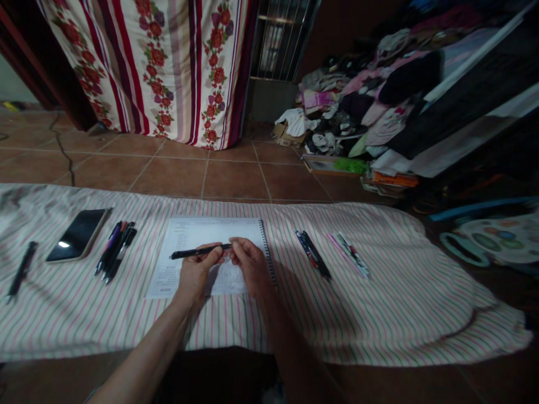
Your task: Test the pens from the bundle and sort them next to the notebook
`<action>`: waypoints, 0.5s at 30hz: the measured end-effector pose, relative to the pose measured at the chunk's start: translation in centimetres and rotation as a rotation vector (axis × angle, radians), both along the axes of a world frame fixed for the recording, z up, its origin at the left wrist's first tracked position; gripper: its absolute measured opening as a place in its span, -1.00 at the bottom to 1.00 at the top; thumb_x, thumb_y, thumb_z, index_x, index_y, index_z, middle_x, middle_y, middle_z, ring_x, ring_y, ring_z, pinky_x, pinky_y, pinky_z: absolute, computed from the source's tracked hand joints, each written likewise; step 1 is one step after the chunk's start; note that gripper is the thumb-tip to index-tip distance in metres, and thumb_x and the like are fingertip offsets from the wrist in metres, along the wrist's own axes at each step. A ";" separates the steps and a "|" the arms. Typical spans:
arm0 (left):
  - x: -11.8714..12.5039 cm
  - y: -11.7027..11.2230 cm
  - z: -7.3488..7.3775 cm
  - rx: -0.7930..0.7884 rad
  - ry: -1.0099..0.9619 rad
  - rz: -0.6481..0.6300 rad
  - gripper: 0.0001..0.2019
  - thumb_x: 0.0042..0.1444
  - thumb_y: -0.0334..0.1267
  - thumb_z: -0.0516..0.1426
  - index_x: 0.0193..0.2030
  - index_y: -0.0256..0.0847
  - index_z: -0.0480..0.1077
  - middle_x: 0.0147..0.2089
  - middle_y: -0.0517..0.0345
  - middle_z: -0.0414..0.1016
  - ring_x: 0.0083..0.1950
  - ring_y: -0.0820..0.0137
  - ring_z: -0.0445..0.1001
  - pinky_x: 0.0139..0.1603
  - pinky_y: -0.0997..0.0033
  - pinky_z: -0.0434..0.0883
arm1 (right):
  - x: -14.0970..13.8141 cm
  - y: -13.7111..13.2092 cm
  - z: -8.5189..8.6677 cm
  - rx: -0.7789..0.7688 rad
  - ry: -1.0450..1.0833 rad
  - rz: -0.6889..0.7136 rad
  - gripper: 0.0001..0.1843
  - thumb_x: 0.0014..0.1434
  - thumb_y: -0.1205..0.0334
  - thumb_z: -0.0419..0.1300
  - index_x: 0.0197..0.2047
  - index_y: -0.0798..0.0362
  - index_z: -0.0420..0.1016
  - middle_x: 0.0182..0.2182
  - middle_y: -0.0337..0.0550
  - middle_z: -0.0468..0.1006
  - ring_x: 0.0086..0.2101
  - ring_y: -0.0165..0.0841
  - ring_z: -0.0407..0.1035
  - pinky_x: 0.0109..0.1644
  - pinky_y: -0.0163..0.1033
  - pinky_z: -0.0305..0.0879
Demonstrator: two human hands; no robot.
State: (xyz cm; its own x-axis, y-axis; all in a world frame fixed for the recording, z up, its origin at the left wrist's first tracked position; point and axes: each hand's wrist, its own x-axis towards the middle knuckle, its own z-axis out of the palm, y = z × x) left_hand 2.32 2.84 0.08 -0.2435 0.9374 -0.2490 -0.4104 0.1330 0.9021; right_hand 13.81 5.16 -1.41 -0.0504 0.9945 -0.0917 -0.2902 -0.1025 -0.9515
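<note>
Both hands meet over a spiral notebook [197,233] that lies on a pink-striped cloth [379,303]. My left hand [197,275] grips a black pen [189,253] held level, its tip pointing left. My right hand [250,264] pinches the pen's right end with its fingertips. The notebook's open page carries printed lines, and its wire binding runs along the right edge.
On the cloth lie a phone [78,234], a bundle of pens [115,249] left of the notebook, a lone black pen [21,270] at far left, two pens [314,255] and another pair [349,253] to the right. A floral curtain [168,67] and a clothes pile [370,95] stand behind.
</note>
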 end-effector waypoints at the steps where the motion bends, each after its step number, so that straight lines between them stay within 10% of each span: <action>1: 0.0 0.0 -0.1 0.008 0.009 -0.011 -0.71 -0.20 -0.23 0.31 -0.31 -0.35 0.50 -0.40 0.03 0.57 -0.35 0.38 0.51 -0.25 0.41 0.41 | 0.0 0.0 0.0 -0.003 -0.010 0.001 -0.68 0.02 -0.01 0.18 -0.31 0.08 0.44 -0.57 -0.29 0.40 -0.58 -0.50 0.21 -0.51 -0.36 0.09; 7: 0.3 -0.3 -0.1 0.017 0.066 -0.022 -0.72 -0.20 -0.23 0.31 -0.32 -0.34 0.50 -0.40 0.04 0.56 -0.35 0.37 0.50 -0.25 0.38 0.41 | 0.4 0.0 0.3 0.013 -0.188 0.012 -0.60 0.06 -0.05 0.13 -0.62 0.07 0.30 -0.76 -0.38 0.18 -0.71 -0.55 0.02 -0.63 -0.36 -0.10; 15: 0.4 -0.2 -0.4 -0.001 0.029 0.002 -0.70 -0.21 -0.22 0.31 -0.30 -0.35 0.49 -0.41 0.04 0.57 -0.36 0.39 0.49 -0.25 0.39 0.38 | 0.5 0.2 0.3 0.073 -0.148 -0.005 -0.79 0.00 0.11 0.17 -0.41 0.09 0.43 -0.66 -0.35 0.32 -0.61 -0.50 0.17 -0.52 -0.35 0.08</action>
